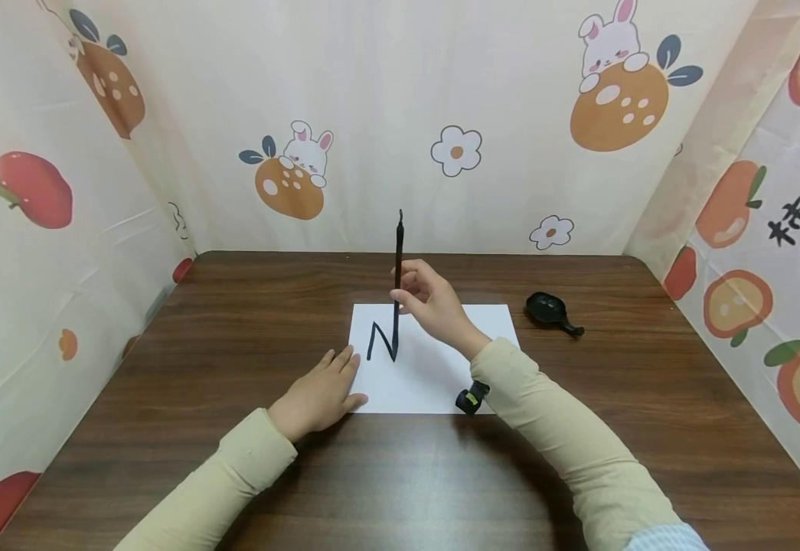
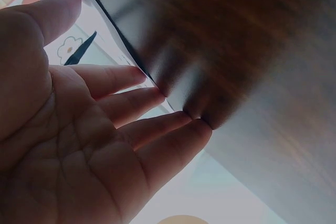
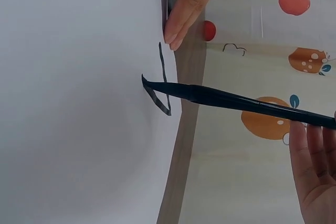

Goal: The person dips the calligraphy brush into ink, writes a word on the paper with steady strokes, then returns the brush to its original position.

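Observation:
My right hand [image 1: 434, 302] holds a slim black writing brush [image 1: 399, 252] nearly upright, pinched between thumb and fingers. In the right wrist view, the brush's bent dark tip [image 3: 144, 81] meets the white paper [image 3: 79, 103] at the end of a slanting stroke. Two joined black ink strokes [image 1: 382, 337] stand on the left part of the sheet, forming a sharp peak at the far end. My left hand [image 1: 317, 394] lies with fingers extended, its fingertips and thumb on the sheet's left edge. From the left wrist view, the fingertips [image 2: 173, 140] press on the dark tabletop and paper edge.
A small black dish with a short handle [image 1: 546, 308] rests on the brown wooden table [image 1: 234, 321], right of the paper. Around my right wrist sits a black camera [image 1: 471, 399]. Printed curtains [image 1: 386, 92] rise behind the table and along both sides.

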Demonstrator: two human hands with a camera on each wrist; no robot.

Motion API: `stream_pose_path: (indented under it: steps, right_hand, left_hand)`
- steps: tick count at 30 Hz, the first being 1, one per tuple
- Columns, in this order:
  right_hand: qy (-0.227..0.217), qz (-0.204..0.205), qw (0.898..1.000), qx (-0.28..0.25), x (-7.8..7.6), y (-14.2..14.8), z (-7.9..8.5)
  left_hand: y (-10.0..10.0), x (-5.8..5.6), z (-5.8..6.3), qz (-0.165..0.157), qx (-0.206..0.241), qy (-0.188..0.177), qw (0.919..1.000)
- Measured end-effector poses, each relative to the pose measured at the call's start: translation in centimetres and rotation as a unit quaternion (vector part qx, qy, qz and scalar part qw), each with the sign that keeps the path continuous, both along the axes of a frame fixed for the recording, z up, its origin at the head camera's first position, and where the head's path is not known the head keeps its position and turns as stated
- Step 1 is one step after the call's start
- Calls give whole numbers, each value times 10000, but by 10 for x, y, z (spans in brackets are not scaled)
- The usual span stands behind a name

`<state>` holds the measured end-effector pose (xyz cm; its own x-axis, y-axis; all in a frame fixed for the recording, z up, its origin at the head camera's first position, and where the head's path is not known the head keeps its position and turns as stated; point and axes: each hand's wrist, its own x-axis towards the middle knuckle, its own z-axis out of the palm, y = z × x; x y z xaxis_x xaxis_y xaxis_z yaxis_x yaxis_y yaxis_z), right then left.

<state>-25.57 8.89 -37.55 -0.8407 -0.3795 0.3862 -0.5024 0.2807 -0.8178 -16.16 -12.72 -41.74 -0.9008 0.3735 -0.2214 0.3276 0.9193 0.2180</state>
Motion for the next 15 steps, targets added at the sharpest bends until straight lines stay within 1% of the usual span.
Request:
stream_pose_path:
  steps: [4,11,15]
  right_hand:
    - [-17,-49,10000,7,-2,0,-1]
    - [-29,-51,9999,-154,-5,0,-3]
    - [22,-150,9998,-150,-7,1,-4]
  left_hand:
    - [0,1,1,3,-1,-6,10000]
    - [1,2,2,26,-25,-30,10000]
    - [1,1,2,12,-47,-18,10000]
